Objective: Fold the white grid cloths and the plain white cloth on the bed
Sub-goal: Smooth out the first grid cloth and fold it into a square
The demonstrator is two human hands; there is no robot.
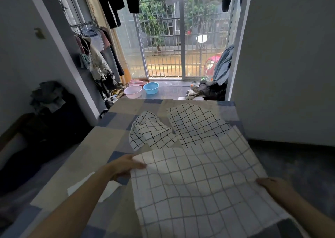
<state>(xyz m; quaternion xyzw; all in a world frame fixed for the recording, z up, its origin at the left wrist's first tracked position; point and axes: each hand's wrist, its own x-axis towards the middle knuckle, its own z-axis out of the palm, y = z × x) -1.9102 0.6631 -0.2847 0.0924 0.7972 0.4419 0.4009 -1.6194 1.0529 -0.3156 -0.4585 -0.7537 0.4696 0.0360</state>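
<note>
A large white cloth with a grey grid (199, 181) lies spread over the near part of the bed (101, 147). My left hand (125, 166) pinches its far left corner. My right hand (272, 185) holds its right edge. Beyond it lie two white cloths with black grids: a crumpled one (152, 134) on the left and a flatter one (195, 123) on the right, partly covered by the large cloth. A plain white cloth (81, 188) lies on the bed under my left forearm, partly hidden.
The bed carries a blue and beige check cover, and its far edge faces a barred balcony door. Pink basin (132, 91) and blue basin (151, 87) sit on the floor beyond. Clothes rack (96, 56) stands left; dark furniture (45, 114) flanks the bed's left side.
</note>
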